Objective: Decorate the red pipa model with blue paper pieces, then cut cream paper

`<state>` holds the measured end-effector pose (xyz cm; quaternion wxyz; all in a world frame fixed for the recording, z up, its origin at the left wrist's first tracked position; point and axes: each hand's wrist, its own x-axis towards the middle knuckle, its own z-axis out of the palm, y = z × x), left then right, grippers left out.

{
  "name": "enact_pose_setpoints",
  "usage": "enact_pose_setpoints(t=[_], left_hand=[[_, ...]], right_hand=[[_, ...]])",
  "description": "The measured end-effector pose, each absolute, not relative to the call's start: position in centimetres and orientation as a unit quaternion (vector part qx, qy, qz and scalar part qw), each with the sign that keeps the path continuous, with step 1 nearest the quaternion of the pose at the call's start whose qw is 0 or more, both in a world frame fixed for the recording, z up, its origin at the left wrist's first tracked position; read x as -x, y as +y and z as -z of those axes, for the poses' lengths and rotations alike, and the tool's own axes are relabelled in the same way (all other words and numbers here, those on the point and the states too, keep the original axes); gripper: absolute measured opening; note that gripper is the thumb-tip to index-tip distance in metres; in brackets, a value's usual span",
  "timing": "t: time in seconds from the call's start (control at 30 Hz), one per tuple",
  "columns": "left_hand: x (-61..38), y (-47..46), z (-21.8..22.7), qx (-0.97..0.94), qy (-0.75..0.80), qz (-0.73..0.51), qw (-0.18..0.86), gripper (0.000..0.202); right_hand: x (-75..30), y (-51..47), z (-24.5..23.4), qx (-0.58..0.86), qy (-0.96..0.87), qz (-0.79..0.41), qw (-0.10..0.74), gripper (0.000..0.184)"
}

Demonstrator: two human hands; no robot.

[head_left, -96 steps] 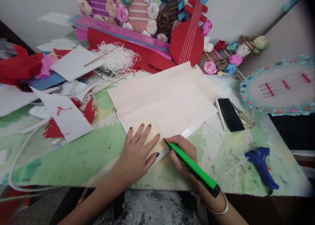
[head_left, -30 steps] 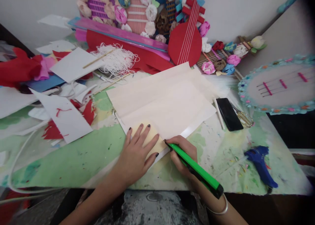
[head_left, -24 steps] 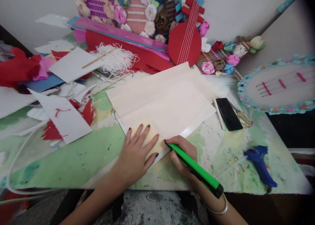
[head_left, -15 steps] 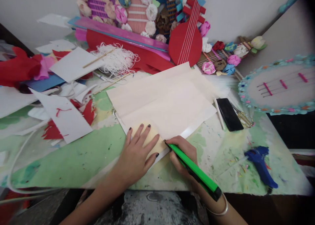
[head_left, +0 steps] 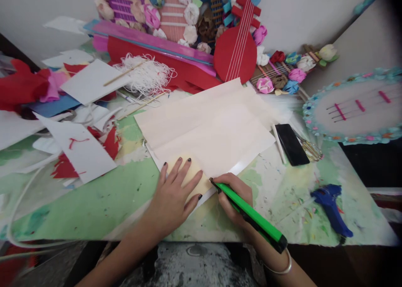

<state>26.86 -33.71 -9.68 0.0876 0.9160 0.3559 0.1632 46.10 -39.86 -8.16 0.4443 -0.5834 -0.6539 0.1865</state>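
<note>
My left hand (head_left: 174, 195) lies flat with spread fingers on a small pale yellow piece (head_left: 190, 169). That piece rests at the near corner of a large cream sheet (head_left: 216, 127), which lies over a white board (head_left: 240, 166) whose edge shows along the near right side. In my right hand (head_left: 237, 195) is a green utility knife (head_left: 251, 213) with a black end, gripped like a pen. Its tip meets the sheet beside the yellow piece, just right of my left fingers. The blade itself is too small to make out.
A blue glue gun (head_left: 331, 207), a black phone (head_left: 292, 144) and scissors (head_left: 310, 150) lie to the right. At left are white board scraps (head_left: 78, 146) and tangled white string (head_left: 147, 73). A red paper lute (head_left: 235, 54) leans at the back. The table's near edge is close.
The knife's tip and both hands stay almost in place. The knife's rear end has shifted slightly right and down; the whole view has moved a little.
</note>
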Motion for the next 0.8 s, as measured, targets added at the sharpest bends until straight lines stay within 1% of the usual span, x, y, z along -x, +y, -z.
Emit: enact_pose_setpoints(t=[0.4,0.8], left_hand=[[-26.97,-33.74,9.61,-0.916,0.352,-0.168,0.091,0.042],[-26.95,-33.73,9.70,-0.918,0.350,-0.167,0.084,0.042]], right_hand=[[-46.39,-40.04,8.90,0.571,-0.663,-0.220,0.432,0.029],[-46.19,-40.00,8.62,0.572,-0.664,-0.203,0.437,0.029]])
